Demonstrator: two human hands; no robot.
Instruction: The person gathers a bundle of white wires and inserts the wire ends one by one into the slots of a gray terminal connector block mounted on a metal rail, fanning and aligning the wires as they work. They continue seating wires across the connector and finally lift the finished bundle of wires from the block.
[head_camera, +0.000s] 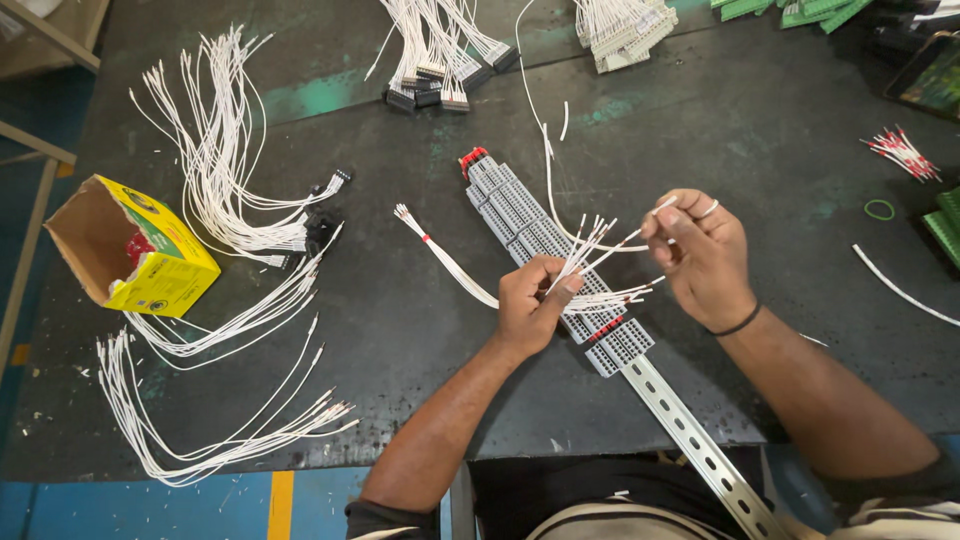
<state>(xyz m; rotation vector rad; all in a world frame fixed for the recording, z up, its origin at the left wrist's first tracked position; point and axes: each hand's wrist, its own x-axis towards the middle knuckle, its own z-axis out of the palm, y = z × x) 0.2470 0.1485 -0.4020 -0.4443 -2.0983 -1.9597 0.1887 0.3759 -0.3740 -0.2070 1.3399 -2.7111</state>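
Note:
My left hand (533, 303) pinches a bundle of thin white wires (455, 265) over a row of grey terminal blocks (520, 215) mounted on a metal rail (690, 440). The wires' ferruled ends fan out to the right between my hands. My right hand (703, 252) holds one of those white wires by its tip, just right of the fan. A ring sits on that hand and a dark band on its wrist. The bundle's other end, tied with a red band, lies to the left on the dark table (380, 330).
Loose white wire bundles (215, 160) with black connectors lie at the left, more (440, 50) at the top. An open yellow cardboard box (130, 250) sits at the far left. Red-tipped pieces (903, 152), a green rubber band (879, 209) and green connector blocks (945, 225) are at the right.

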